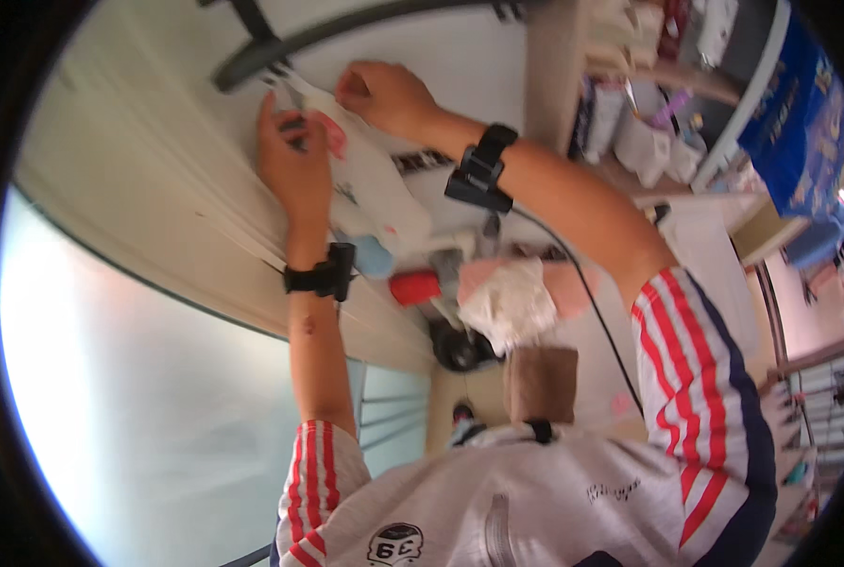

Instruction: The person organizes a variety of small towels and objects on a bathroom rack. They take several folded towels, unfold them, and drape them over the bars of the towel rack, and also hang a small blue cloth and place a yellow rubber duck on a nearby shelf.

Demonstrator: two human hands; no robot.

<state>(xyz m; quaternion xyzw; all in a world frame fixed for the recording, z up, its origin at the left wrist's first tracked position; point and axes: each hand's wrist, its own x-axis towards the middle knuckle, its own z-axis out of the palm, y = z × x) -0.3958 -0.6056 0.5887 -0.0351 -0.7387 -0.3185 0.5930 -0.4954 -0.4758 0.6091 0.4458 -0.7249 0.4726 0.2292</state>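
Observation:
A long white plastic bag [379, 184] with red print hangs below a dark curved bar [346, 36]. At its upper left edge is my left hand [294, 161], index finger raised and the other fingers curled in on the bag's top. Small dark patches show by those fingers; I cannot make out what they are. My right hand [389, 99] is closed at the bag's upper right edge, its fingertips partly hidden. The bag's narrow top runs up between both hands toward the bar.
Shelves [667, 80] with packages and bags stand at the upper right, beside a blue bag [800, 123]. Below the hands are a red object [414, 287], a crumpled white bag [507, 307] and a brown box [541, 383]. A frosted pane [148, 397] fills the lower left.

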